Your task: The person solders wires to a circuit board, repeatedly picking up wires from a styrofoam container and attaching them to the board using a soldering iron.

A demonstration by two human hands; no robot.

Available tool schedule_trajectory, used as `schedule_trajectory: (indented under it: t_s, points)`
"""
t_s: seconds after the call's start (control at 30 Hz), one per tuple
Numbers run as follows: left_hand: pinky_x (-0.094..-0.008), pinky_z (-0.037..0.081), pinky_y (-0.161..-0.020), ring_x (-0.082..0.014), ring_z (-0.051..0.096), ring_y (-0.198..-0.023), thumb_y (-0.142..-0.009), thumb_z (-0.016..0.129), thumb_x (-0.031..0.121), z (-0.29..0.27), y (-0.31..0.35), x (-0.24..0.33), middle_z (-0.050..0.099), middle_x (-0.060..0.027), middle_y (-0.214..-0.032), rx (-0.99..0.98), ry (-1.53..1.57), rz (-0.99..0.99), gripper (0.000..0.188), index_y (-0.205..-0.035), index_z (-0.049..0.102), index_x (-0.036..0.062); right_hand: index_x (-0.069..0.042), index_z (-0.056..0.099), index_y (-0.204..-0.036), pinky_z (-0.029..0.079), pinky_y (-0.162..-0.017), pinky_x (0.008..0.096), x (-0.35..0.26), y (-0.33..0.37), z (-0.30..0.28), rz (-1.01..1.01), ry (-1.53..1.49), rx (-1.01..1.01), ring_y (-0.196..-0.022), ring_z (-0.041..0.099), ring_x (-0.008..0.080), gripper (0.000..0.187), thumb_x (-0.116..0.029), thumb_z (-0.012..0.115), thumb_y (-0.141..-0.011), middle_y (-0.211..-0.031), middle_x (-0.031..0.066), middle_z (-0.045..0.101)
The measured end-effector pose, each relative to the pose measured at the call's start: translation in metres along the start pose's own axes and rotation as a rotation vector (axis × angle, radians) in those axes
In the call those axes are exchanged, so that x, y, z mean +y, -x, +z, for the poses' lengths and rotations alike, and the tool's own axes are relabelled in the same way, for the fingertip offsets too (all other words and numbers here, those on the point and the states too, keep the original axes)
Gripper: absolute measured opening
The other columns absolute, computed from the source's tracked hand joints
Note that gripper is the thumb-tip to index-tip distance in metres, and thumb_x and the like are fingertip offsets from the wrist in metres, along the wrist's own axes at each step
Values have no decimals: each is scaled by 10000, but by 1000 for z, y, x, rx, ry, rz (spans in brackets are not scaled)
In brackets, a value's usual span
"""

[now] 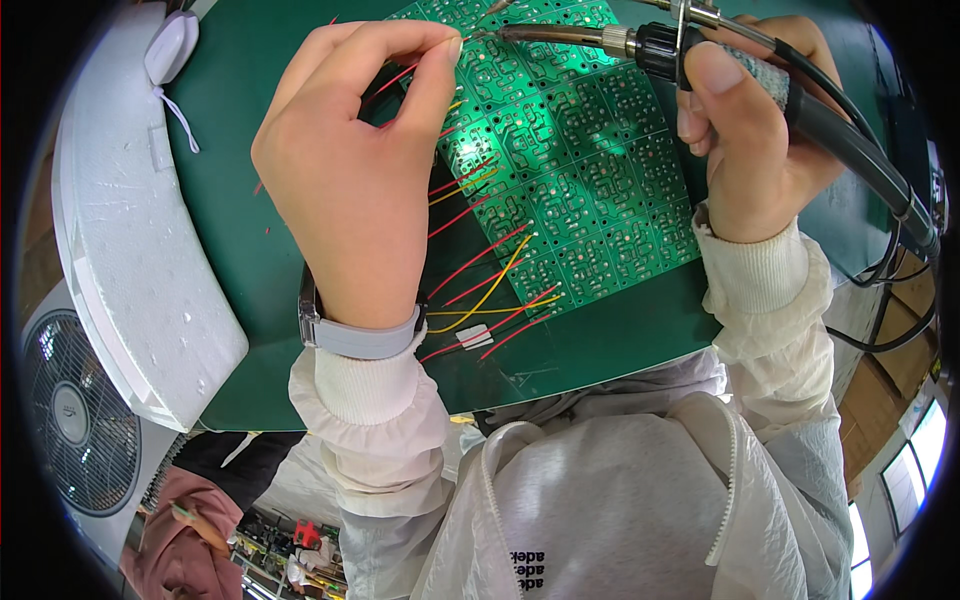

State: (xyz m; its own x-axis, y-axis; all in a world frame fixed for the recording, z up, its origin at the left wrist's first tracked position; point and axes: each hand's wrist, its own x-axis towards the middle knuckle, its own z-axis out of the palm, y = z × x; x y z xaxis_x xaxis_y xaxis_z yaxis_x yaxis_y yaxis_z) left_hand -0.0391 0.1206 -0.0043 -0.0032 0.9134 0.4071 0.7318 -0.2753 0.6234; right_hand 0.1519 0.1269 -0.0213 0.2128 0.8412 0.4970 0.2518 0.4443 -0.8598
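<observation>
A green circuit board panel [590, 185], divided into many small units, lies on the green work mat. My left hand [350, 160] is over its far left edge, thumb and forefinger pinched on a thin red wire [392, 84]. In my right hand [750, 130] is a soldering iron [655, 48] with a thin metal feed tube [705, 14] clamped above it. The iron's tip points left, close to my left fingertips; whether it touches the wire or board I cannot make out. Several red and yellow wires [482, 262] stick out from the panel's left side.
A white foam block [150, 270] lines the mat's left edge, with a white corded object [172, 48] on it. A black cable [870, 150] trails from the iron to the right. A fan [75, 410] stands lower left, near another person's sleeve [185, 530]. White scraps [474, 337] lie near the panel.
</observation>
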Motion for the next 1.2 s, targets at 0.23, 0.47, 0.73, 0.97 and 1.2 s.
schedule_trajectory:
  t_s: [0.23,0.47,0.73,0.97,1.2]
  points:
    - [-168,371,-570,-47,510,-660,-764,689,50,-2,0,-1,620,-5,-808,4,-14,-14,90,-844,668,16,-54,445,-689,339,-501,205,-5,0,9,-25,-8,15,-545,399,54,338,-244,724,-681,-621,11,485]
    - [-176,404,-599,-63,542,-687,-759,690,43,0,1,-2,618,-14,-819,8,4,-1,91,-842,666,16,-54,443,-686,329,-495,199,-8,-4,3,-27,37,-69,-550,398,47,307,-220,702,-679,-632,9,505]
    - [-192,434,-635,-81,570,-707,-754,691,40,0,-1,8,619,-27,-818,-55,-60,-27,96,-842,662,16,-53,444,-696,336,-490,199,-8,-3,12,-87,32,-25,-546,401,45,310,-209,712,-692,-621,5,509]
    - [-217,450,-637,-112,586,-708,-744,691,37,-2,0,5,624,-43,-821,-3,-67,10,97,-836,663,23,28,526,-831,310,-371,211,-18,-5,4,154,-84,-49,-421,449,114,141,-84,593,-778,-558,73,488]
    - [-200,428,-625,-110,578,-699,-739,708,74,-7,-4,1,633,-26,-843,39,-212,179,92,-824,678,58,55,532,-838,297,-374,235,-12,-14,-11,182,-329,13,-422,432,167,165,-102,523,-788,-565,101,446]
